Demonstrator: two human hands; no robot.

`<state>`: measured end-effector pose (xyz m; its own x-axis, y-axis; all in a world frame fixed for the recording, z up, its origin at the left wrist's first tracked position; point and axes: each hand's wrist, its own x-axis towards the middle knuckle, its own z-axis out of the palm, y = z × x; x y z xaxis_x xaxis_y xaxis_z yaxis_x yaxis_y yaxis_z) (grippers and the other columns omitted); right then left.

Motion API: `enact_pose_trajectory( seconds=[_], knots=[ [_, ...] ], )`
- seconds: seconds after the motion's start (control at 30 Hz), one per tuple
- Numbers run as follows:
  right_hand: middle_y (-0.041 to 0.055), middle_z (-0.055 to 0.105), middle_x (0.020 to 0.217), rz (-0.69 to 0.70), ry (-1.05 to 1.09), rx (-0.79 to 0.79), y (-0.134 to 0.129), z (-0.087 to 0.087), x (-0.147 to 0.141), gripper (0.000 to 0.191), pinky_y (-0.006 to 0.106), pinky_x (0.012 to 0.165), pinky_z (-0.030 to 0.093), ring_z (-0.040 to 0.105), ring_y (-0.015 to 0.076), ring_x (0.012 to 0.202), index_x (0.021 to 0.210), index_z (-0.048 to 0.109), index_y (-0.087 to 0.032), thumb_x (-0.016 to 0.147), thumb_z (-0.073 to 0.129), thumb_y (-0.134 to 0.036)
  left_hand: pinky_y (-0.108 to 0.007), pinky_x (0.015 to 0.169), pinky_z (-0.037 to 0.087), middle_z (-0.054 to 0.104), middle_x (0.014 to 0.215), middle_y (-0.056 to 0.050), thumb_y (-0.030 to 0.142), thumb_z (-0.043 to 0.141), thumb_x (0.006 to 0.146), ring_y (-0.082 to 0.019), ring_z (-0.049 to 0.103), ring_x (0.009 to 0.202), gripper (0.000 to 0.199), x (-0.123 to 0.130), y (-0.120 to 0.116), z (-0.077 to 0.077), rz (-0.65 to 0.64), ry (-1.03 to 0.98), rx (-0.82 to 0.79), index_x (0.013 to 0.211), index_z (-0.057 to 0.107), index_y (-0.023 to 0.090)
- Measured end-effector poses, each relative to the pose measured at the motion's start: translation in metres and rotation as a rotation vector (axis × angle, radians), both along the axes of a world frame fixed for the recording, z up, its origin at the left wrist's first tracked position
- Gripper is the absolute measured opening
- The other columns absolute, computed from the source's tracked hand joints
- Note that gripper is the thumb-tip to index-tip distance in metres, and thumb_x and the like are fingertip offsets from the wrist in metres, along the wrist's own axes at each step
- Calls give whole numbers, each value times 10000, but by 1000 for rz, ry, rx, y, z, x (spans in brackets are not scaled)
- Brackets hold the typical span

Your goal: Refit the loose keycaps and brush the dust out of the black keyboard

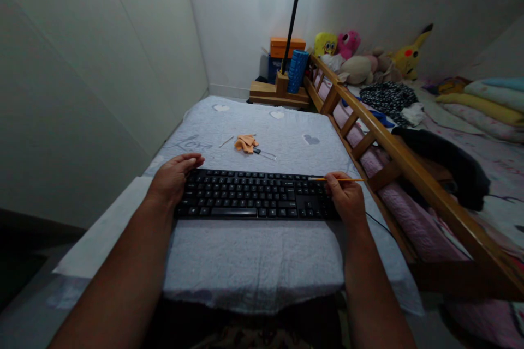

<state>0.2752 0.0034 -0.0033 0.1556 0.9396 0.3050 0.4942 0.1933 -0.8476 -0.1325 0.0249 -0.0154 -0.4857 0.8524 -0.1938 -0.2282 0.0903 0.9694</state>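
A black keyboard (239,196) lies flat across the cloth-covered table in front of me. At its left end, my left hand (170,177) is closed around the upper corner, fingers together above the edge; the contact is partly hidden. My right hand (346,193) is over the number-pad end, pinching a thin brush (354,179) with a yellow-orange handle. The brush lies level, and its pale tip points left over the keyboard's top right keys. Behind the keyboard, a crumpled orange cloth (246,143) sits beside a thin wire tool with a black part (266,154) and a slim white stick (226,142).
A pale blue cloth with hearts covers the table (254,256). Along the right side runs a wooden bed rail (368,136), with bedding and plush toys (325,43) beyond it. At the far end stand a wooden base with a black pole (293,11) and a blue roller (297,71).
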Motion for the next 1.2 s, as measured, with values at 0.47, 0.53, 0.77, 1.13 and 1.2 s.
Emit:
enact_pose_trajectory(
  seconds=[0.47, 0.53, 0.77, 1.13, 1.2],
  knots=[
    [-33, 482, 524, -9, -70, 2, -3, 0, 6, 319, 282, 549, 366, 476, 154, 528, 654, 598, -207, 887, 526, -412, -275, 801, 551, 726, 814, -48, 151, 692, 661, -183, 694, 879, 118, 2, -1, 3, 6, 16, -11, 775, 719, 171],
    [-30, 504, 543, -34, -68, 37, -3, 0, 5, 321, 283, 567, 379, 492, 157, 548, 695, 621, -201, 899, 532, -432, -276, 805, 550, 724, 803, -42, 148, 692, 660, -181, 693, 869, 113, 2, -1, 3, 9, 11, -8, 767, 719, 171],
    [-1, 603, 614, -40, -193, 43, 0, 3, 2, 326, 293, 620, 416, 564, 181, 602, 762, 650, -199, 911, 525, -460, -263, 841, 533, 724, 818, -49, 152, 697, 663, -169, 690, 863, 115, 3, -2, 3, 6, 17, -1, 775, 723, 162],
    [-24, 476, 505, -31, -112, -10, -4, 3, 5, 296, 283, 517, 355, 472, 159, 513, 577, 541, -220, 838, 512, -358, -289, 845, 542, 719, 806, -46, 149, 692, 661, -183, 696, 873, 112, 1, -1, 1, 9, 24, -4, 768, 713, 172],
    [-28, 464, 504, -31, -68, -18, -4, 3, 5, 291, 282, 517, 355, 462, 156, 511, 584, 544, -220, 841, 514, -353, -287, 834, 546, 722, 804, -46, 152, 695, 654, -185, 696, 872, 115, 1, -1, 1, 14, 23, -13, 764, 716, 175]
  ],
)
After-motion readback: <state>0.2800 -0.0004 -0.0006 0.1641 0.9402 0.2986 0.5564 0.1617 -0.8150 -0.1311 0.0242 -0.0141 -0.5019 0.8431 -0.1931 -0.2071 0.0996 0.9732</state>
